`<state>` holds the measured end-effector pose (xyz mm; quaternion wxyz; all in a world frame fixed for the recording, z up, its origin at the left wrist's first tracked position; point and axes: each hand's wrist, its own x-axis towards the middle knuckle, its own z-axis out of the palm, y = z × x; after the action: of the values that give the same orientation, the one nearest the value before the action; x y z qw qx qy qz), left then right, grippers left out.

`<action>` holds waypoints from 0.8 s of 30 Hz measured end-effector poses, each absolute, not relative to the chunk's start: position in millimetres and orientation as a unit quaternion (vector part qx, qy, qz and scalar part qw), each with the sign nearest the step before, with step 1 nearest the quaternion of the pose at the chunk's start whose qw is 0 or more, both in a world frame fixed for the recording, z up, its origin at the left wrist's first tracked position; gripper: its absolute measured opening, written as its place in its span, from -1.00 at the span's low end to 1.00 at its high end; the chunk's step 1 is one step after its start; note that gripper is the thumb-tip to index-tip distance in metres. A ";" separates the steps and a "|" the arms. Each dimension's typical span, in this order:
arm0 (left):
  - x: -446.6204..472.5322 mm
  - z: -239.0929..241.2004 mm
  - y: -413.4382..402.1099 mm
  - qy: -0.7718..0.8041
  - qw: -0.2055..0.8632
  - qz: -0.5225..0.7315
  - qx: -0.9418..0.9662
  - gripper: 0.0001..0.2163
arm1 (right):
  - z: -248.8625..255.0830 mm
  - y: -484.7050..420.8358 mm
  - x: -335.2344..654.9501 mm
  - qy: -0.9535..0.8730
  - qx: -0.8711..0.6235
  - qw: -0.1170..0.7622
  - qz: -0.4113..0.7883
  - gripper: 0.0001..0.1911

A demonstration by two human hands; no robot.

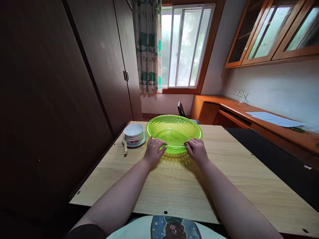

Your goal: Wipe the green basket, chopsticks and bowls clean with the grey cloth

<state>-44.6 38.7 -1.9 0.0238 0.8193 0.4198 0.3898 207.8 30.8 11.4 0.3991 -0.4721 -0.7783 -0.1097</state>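
A translucent green plastic basin (174,124) with a dimpled wall stands on the wooden table, and nothing shows inside it. My left hand (154,150) grips the near rim left of the middle, its fingers over the edge and its thumb outside. On the right part of the same rim, my right hand (196,150) is closed with curled fingers. A small dark speck shows at its fingertips, too small to name. To the left of the basin, a stack of white bowls (134,131) rests on a plate (143,140), with chopsticks (125,146) leaning against its left side.
The light wooden tabletop (159,189) reaches to my body. A dark wardrobe (99,49) rises along the left. At the right stands an orange-brown desk (234,103) with papers (274,119). A chair (181,109) shows behind the basin, below the window (185,46).
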 end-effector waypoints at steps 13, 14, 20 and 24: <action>-45.1 -10.7 42.4 0.417 -0.010 0.432 0.799 -0.78 | 8.8 36.5 212.6 -0.749 -0.492 0.429 -0.112 -0.70; -44.0 -11.7 42.6 0.422 -0.018 0.444 0.790 -0.77 | 9.4 35.2 210.7 -0.752 -0.488 0.427 -0.117 -0.70; -40.2 -10.6 38.2 0.396 -0.057 0.457 0.795 -0.72 | 11.4 23.8 191.7 -0.773 -0.462 0.418 -0.121 -0.76; -35.3 -8.3 33.1 0.363 -0.070 0.422 0.828 -0.73 | 12.0 17.7 181.1 -0.783 -0.449 0.411 -0.127 -0.79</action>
<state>-35.3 33.1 -8.3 -0.0695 0.8278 0.3630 0.4220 181.1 17.7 12.0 0.4106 -0.4488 -0.7835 -0.1270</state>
